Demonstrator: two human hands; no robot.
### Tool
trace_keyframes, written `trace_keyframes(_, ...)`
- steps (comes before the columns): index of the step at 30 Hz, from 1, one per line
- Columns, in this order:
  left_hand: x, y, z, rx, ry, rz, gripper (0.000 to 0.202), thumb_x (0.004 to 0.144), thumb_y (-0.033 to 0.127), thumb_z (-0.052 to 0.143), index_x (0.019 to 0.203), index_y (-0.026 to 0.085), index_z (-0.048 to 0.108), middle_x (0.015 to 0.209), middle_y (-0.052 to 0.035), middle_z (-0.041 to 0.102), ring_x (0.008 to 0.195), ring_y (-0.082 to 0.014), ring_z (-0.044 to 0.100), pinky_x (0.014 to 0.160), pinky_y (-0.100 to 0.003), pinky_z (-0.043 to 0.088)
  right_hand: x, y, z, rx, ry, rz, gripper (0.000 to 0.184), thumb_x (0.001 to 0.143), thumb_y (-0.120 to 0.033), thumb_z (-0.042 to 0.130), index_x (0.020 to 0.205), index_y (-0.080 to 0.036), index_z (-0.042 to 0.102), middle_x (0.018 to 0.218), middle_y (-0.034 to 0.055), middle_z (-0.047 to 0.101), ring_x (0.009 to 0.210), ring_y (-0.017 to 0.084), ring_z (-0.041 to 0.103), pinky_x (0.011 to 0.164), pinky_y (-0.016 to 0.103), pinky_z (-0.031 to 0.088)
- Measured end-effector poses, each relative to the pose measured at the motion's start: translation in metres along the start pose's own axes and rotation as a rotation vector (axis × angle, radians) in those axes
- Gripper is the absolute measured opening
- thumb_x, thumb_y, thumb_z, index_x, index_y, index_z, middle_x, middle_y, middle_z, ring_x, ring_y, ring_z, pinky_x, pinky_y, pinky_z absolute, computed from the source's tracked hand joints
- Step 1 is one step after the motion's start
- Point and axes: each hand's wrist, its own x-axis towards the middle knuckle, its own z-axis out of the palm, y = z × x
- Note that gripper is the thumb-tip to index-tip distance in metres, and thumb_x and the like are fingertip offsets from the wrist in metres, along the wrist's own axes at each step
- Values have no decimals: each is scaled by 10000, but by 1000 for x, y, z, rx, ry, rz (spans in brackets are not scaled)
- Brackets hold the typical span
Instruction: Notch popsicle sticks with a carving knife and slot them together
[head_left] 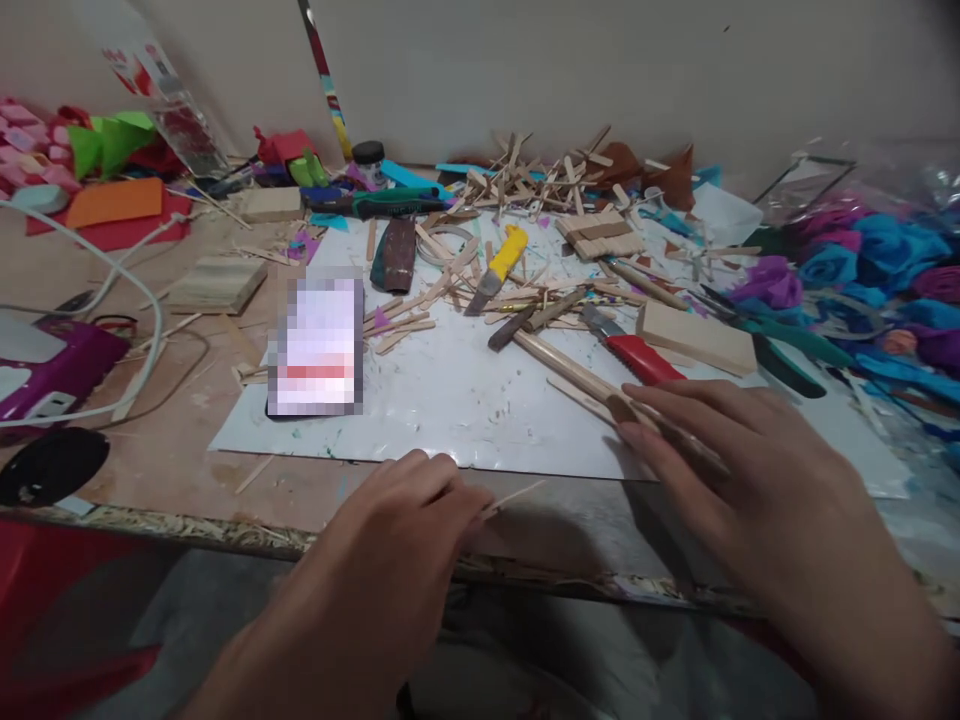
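My left hand is closed at the table's front edge, its fingertips pinching a thin wooden sliver that points right. Over the right side of the white board, my right hand has its thumb and fingers around the near end of a round wooden rod. Whatever lies deeper in the palm is hidden. A red utility knife lies just beyond those fingers, beside a wood block. Farther back is a yellow-handled knife.
A lit phone with a blurred screen lies on the board's left. Loose craft sticks pile up behind, near a glue-stained brown piece. Green-handled pliers and crepe-paper flowers occupy the right. A white cable loops at left.
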Motion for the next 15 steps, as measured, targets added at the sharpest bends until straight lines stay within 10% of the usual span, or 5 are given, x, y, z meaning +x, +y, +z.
trace_keyframes(15, -12, -16, -1, 132, 121, 122, 279, 1040, 39, 528, 1106, 214, 735, 1082, -28, 703, 976, -232, 627, 894, -396, 495, 11, 5, 6, -77, -78, -100, 242, 1081, -358, 630, 1077, -233, 838, 1124, 126, 763, 945, 278, 728, 694, 384, 542)
